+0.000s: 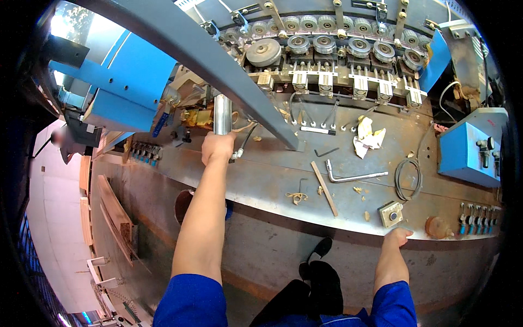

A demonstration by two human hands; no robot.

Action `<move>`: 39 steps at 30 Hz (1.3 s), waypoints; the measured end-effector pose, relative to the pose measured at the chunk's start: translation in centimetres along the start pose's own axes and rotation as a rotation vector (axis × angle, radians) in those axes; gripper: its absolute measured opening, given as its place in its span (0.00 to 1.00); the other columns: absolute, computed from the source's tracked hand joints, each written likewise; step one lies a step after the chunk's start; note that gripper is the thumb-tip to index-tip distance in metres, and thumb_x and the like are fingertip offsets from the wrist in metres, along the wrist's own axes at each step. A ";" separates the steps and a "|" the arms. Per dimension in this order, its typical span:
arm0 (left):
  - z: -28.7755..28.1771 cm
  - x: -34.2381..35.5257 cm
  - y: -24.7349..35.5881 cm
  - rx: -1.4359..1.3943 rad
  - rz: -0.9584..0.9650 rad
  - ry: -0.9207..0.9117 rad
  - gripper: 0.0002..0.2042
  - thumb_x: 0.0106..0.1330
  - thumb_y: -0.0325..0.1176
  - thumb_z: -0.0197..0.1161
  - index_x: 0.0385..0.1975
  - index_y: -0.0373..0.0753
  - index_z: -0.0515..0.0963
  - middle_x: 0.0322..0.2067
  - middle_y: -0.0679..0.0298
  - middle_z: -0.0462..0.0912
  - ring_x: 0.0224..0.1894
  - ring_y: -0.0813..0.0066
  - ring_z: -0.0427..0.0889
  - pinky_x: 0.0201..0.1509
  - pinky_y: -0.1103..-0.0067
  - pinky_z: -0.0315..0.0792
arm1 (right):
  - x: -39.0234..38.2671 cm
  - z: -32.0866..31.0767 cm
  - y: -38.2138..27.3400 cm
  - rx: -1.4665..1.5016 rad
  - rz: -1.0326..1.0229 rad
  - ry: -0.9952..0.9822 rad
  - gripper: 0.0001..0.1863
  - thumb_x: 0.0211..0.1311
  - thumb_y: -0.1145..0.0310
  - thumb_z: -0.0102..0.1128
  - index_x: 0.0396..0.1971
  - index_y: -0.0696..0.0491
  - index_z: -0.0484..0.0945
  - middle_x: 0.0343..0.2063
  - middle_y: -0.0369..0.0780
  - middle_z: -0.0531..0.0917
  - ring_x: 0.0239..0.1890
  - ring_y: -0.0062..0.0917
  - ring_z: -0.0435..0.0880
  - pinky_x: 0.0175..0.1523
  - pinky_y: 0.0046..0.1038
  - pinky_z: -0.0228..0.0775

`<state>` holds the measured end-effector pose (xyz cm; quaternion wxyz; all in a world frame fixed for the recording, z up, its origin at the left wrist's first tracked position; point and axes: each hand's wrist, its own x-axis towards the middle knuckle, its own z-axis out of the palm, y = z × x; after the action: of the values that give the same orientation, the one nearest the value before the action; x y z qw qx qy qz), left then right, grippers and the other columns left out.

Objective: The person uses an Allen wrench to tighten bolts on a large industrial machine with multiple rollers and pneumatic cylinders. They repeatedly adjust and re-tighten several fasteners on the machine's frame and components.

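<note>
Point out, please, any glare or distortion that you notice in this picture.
Head view: glare streaks the silver cylinder at the left hand; same head view: the metal bench shines along its front edge, which bends in fisheye fashion, and black surrounds the picture's corners.

Short sleeves (190,300) in bright blue — black trousers (325,286) — one dark shoe (321,248) showing

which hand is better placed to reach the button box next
Probably the right hand: it is at the bench edge, close to the button box. The left hand is farther off, gripping a shiny metal cylinder.
</note>
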<state>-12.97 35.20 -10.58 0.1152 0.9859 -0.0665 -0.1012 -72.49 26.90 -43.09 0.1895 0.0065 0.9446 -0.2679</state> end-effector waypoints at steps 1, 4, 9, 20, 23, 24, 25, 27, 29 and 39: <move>0.2 0.1 0.0 0.015 0.006 0.005 0.31 0.55 0.54 0.67 0.54 0.39 0.79 0.53 0.51 0.84 0.57 0.54 0.83 0.59 0.63 0.76 | 0.1 -0.2 -0.1 0.005 0.003 -0.002 0.45 0.73 0.36 0.37 0.52 0.71 0.78 0.54 0.63 0.80 0.58 0.57 0.79 0.66 0.49 0.67; 0.7 0.7 -0.3 0.026 0.004 0.014 0.32 0.55 0.55 0.67 0.55 0.38 0.79 0.54 0.50 0.84 0.57 0.53 0.83 0.60 0.63 0.75 | 0.0 -0.2 -0.1 0.024 0.040 -0.019 0.45 0.73 0.37 0.37 0.53 0.72 0.78 0.54 0.63 0.80 0.57 0.56 0.80 0.65 0.49 0.69; 1.2 1.2 -0.8 -0.095 0.060 -0.030 0.32 0.54 0.54 0.67 0.52 0.36 0.80 0.51 0.49 0.85 0.55 0.51 0.84 0.59 0.63 0.75 | 2.5 1.7 0.4 -0.038 0.004 0.164 0.41 0.72 0.36 0.41 0.47 0.66 0.82 0.47 0.58 0.85 0.53 0.56 0.83 0.60 0.48 0.73; 1.4 0.3 0.3 -0.122 0.053 -0.006 0.30 0.53 0.51 0.69 0.49 0.32 0.80 0.46 0.49 0.86 0.50 0.54 0.85 0.56 0.65 0.74 | -0.5 -0.7 -1.1 0.035 0.034 0.033 0.42 0.73 0.36 0.39 0.57 0.66 0.76 0.54 0.60 0.80 0.56 0.56 0.80 0.65 0.48 0.69; 0.7 -0.3 0.0 -0.096 0.048 0.027 0.29 0.53 0.51 0.70 0.48 0.32 0.81 0.46 0.51 0.87 0.49 0.55 0.86 0.54 0.65 0.75 | -0.7 0.3 -0.9 0.007 0.039 0.055 0.41 0.73 0.36 0.39 0.56 0.65 0.76 0.53 0.59 0.81 0.55 0.55 0.81 0.63 0.48 0.70; 0.5 -0.4 -0.8 -0.085 0.039 0.045 0.29 0.53 0.51 0.70 0.48 0.33 0.82 0.46 0.51 0.87 0.48 0.56 0.86 0.54 0.66 0.75 | -1.0 0.8 -0.9 -0.025 0.027 0.067 0.41 0.73 0.37 0.40 0.56 0.64 0.77 0.53 0.58 0.82 0.54 0.54 0.82 0.62 0.47 0.71; 0.1 -0.5 -1.9 -0.084 0.028 0.002 0.28 0.54 0.52 0.70 0.47 0.34 0.83 0.45 0.51 0.88 0.48 0.57 0.87 0.53 0.66 0.76 | -1.5 1.3 -0.6 -0.061 0.011 0.075 0.40 0.73 0.37 0.40 0.56 0.64 0.77 0.53 0.58 0.82 0.53 0.53 0.83 0.62 0.46 0.72; 1.1 -0.3 -0.3 -0.114 -0.017 -0.055 0.27 0.54 0.55 0.71 0.44 0.36 0.87 0.44 0.51 0.89 0.47 0.60 0.88 0.51 0.67 0.79 | 8.3 4.5 0.2 -0.121 -0.170 0.180 0.36 0.74 0.40 0.42 0.49 0.62 0.83 0.51 0.54 0.84 0.51 0.49 0.85 0.56 0.52 0.76; -0.8 0.7 -0.8 -0.021 -0.013 -0.052 0.28 0.55 0.56 0.70 0.48 0.39 0.86 0.48 0.52 0.88 0.52 0.57 0.87 0.55 0.65 0.78 | 7.5 4.4 1.7 -0.193 -0.193 0.097 0.35 0.71 0.41 0.44 0.48 0.61 0.83 0.51 0.53 0.84 0.52 0.48 0.85 0.55 0.51 0.77; -0.4 0.0 -1.6 -0.042 -0.086 0.001 0.28 0.55 0.50 0.68 0.53 0.40 0.82 0.52 0.52 0.85 0.56 0.55 0.84 0.59 0.65 0.77 | 2.9 2.3 1.3 0.020 0.196 0.125 0.31 0.65 0.43 0.49 0.43 0.57 0.86 0.49 0.48 0.86 0.51 0.45 0.85 0.52 0.44 0.81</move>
<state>-12.69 36.79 -10.59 0.1313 0.9853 -0.0220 -0.1067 -74.22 26.60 -46.54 0.1556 0.1175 0.9466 -0.2567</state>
